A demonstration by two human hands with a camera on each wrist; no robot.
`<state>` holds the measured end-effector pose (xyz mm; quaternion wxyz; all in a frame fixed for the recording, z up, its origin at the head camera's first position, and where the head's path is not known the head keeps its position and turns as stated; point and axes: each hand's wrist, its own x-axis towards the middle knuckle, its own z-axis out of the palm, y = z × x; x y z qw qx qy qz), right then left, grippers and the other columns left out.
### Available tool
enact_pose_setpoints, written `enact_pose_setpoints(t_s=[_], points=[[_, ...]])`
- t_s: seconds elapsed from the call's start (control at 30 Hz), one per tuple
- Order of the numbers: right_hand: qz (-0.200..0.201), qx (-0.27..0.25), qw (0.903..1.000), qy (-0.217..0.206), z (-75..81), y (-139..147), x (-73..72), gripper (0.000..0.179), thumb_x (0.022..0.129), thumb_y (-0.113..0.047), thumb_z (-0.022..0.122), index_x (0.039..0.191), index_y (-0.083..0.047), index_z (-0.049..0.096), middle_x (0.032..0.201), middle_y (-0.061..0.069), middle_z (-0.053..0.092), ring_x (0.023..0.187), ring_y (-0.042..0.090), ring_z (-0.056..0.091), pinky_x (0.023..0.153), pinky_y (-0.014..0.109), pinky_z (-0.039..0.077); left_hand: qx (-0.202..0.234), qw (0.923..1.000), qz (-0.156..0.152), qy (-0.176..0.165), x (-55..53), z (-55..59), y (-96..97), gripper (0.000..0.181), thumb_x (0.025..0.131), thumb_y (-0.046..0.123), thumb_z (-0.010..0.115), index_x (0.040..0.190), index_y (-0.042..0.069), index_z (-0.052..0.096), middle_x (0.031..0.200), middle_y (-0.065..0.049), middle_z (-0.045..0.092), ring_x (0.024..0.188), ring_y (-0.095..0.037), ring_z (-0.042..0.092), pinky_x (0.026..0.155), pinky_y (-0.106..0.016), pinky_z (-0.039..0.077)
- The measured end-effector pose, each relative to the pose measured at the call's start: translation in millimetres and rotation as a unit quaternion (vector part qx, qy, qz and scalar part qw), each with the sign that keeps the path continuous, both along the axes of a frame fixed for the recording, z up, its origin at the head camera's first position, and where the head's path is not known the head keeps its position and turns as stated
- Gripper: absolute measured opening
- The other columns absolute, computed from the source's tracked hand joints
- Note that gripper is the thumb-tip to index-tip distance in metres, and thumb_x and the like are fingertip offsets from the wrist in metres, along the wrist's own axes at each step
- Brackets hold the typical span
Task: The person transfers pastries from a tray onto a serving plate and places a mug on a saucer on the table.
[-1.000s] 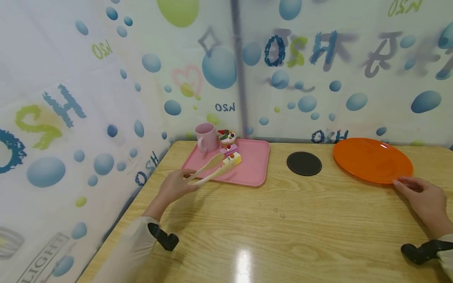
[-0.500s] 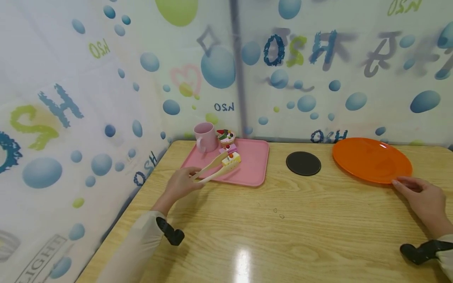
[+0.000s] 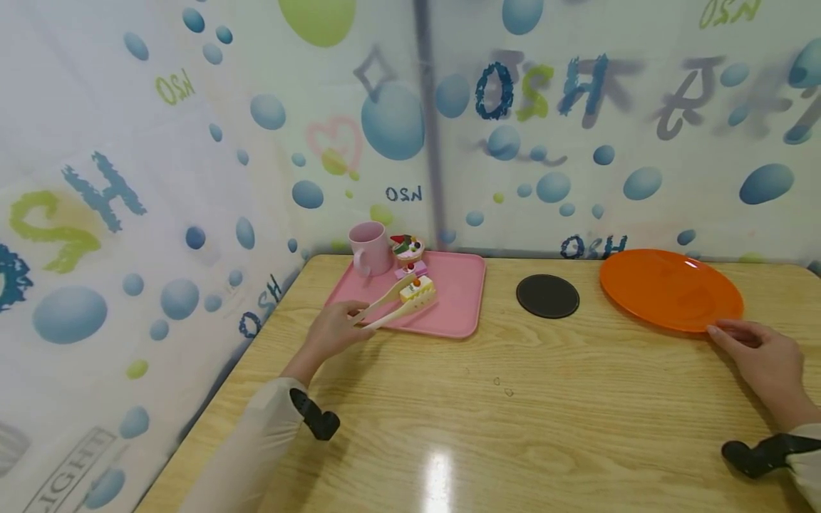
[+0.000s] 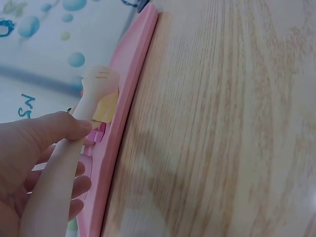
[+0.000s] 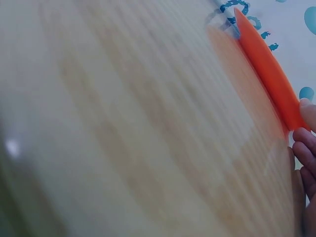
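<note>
Cream-coloured tongs [image 3: 394, 306] are gripped in my left hand [image 3: 335, 331], and their two tips stand on either side of a small yellow toy cake [image 3: 418, 288]. That cake is on the pink tray [image 3: 458, 303]. In the left wrist view the thumb lies along one arm of the tongs [image 4: 61, 173], whose slotted end covers part of the yellow cake [image 4: 106, 107]. At the right, my right hand [image 3: 766, 356] pinches the near rim of an orange plate [image 3: 670, 288] between thumb and fingers, also visible in the right wrist view on the plate [image 5: 269, 69].
A pink mug [image 3: 372, 249], a fruit-topped toy tart [image 3: 408, 248] and a purple toy cake [image 3: 412, 269] share the tray's back left. Between tray and plate lies a round black coaster [image 3: 548, 296]. A patterned curtain [image 3: 539, 142] borders the wooden table [image 3: 545, 427] behind and at left.
My left hand has moved slightly right with the tongs, bringing their tips from over the yellow cake to around it. The right hand stays at the plate's rim.
</note>
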<state>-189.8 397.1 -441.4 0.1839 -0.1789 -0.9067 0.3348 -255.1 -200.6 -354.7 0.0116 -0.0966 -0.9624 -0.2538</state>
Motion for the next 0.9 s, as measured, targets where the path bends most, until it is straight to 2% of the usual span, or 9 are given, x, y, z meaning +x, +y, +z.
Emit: enact_pose_setpoints(t_s=[0.23,0.3,0.37,0.47,0.53,0.57,0.73,0.87,0.9], points=[[-0.002,-0.006,1.0,-0.003,0.2,-0.3,0.0,0.057,0.09,-0.038,0.053,0.122,0.01,0.052,0.108,0.027,0.055,0.068,-0.018,0.029,0.07,0.023,0.039,0.0,0.9999,-0.004,-0.012,-3.2,3.2,2.4,0.051,0.075,0.026,0.074,0.119,0.004,0.06,0.1,-0.009,0.065,0.084,-0.02,0.057,0.073,-0.039,0.044],[-0.001,-0.011,0.9999,-0.003,1.0,0.4,0.3,0.058,0.09,-0.039,0.053,0.122,0.009,0.052,0.093,0.012,0.061,0.068,-0.018,0.029,0.069,0.021,0.039,-0.004,0.9999,-0.006,-0.011,-4.1,3.4,2.9,0.051,0.075,0.026,0.074,0.119,0.004,0.061,0.1,-0.009,0.064,0.083,-0.02,0.056,0.073,-0.039,0.044],[0.0,-0.015,0.9999,-0.005,1.1,1.0,0.3,0.059,0.089,-0.041,0.053,0.122,0.009,0.052,0.087,0.001,0.059,0.068,-0.018,0.03,0.067,0.019,0.039,-0.009,0.9999,-0.007,-0.011,-4.9,3.0,3.3,0.05,0.075,0.026,0.074,0.118,0.004,0.061,0.1,-0.009,0.064,0.083,-0.02,0.056,0.073,-0.039,0.044],[0.002,-0.023,0.9997,-0.006,0.9,1.5,0.4,0.061,0.089,-0.042,0.053,0.122,0.008,0.052,0.078,-0.023,0.044,0.068,-0.018,0.031,0.073,0.024,0.042,-0.013,0.9998,-0.009,-0.012,-5.3,2.7,3.7,0.049,0.075,0.026,0.074,0.117,0.005,0.061,0.101,-0.009,0.064,0.084,-0.021,0.056,0.074,-0.04,0.044],[0.002,-0.023,0.9997,-0.005,0.6,1.5,0.3,0.061,0.089,-0.043,0.053,0.122,0.008,0.052,0.077,-0.025,0.043,0.069,-0.018,0.031,0.077,0.029,0.043,-0.017,0.9997,-0.01,-0.012,-5.6,2.7,3.8,0.049,0.075,0.026,0.074,0.117,0.005,0.062,0.101,-0.01,0.064,0.084,-0.021,0.056,0.074,-0.04,0.044],[0.002,-0.023,0.9997,-0.005,0.5,1.6,0.4,0.061,0.089,-0.043,0.053,0.123,0.008,0.052,0.077,-0.028,0.038,0.069,-0.018,0.031,0.08,0.034,0.043,-0.019,0.9997,-0.011,-0.012,-5.8,2.7,3.7,0.049,0.075,0.026,0.074,0.117,0.005,0.062,0.101,-0.01,0.064,0.084,-0.021,0.056,0.073,-0.04,0.044],[0.001,-0.02,0.9998,-0.003,0.5,1.5,0.0,0.061,0.089,-0.043,0.053,0.122,0.008,0.053,0.078,-0.025,0.042,0.069,-0.017,0.03,0.084,0.041,0.041,-0.015,0.9996,-0.02,-0.015,-6.9,3.0,4.0,0.046,0.075,0.024,0.074,0.115,0.004,0.062,0.098,-0.009,0.064,0.08,-0.02,0.055,0.071,-0.038,0.045],[0.001,-0.026,0.9996,-0.008,1.3,1.7,-1.3,0.061,0.089,-0.042,0.053,0.123,0.009,0.052,0.083,-0.003,0.057,0.07,-0.016,0.03,0.089,0.049,0.037,-0.005,0.9994,-0.027,-0.021,-7.4,3.8,4.4,0.045,0.076,0.022,0.074,0.115,0.003,0.062,0.094,-0.009,0.064,0.076,-0.018,0.055,0.067,-0.034,0.045],[0.001,-0.027,0.9996,-0.011,1.7,1.9,-1.8,0.062,0.089,-0.043,0.052,0.123,0.009,0.052,0.084,-0.003,0.057,0.071,-0.015,0.029,0.089,0.05,0.036,-0.003,0.9993,-0.029,-0.023,-7.2,4.3,4.6,0.045,0.076,0.021,0.074,0.115,0.002,0.062,0.093,-0.009,0.065,0.075,-0.018,0.055,0.066,-0.033,0.045]])
